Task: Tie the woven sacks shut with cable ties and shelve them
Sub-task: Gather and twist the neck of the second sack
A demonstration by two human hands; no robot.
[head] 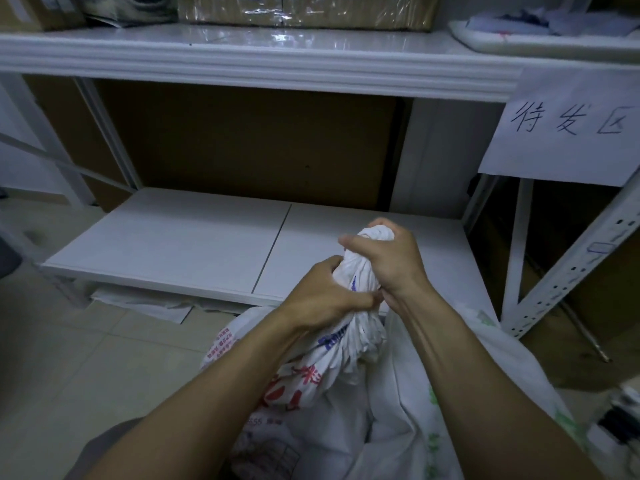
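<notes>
Both hands on 1 sack.

- White woven plastic sack with red and blue print (346, 344) stands on the pale tiled floor (104, 358), just in front of the low white shelf board (173, 244). Its mouth is gathered into a twisted neck.
- Left hand (322, 292) is clenched round the neck low down. Right hand (391, 261) grasps it just above, with a tuft of bunched fabric poking out over the fist.
- Probable reason for the stacked grip: it keeps the twist tight and leaves a narrow waist for a tie.
- No cable tie seen. One could be hidden inside the fists; cannot tell.
- Sack fabric is pleated and crinkled at the neck, and the body bulges full below.
- A 2nd white sack with green print (485, 358) slumps against its right side.
- The shelf board directly ahead is the likely destination.
</notes>
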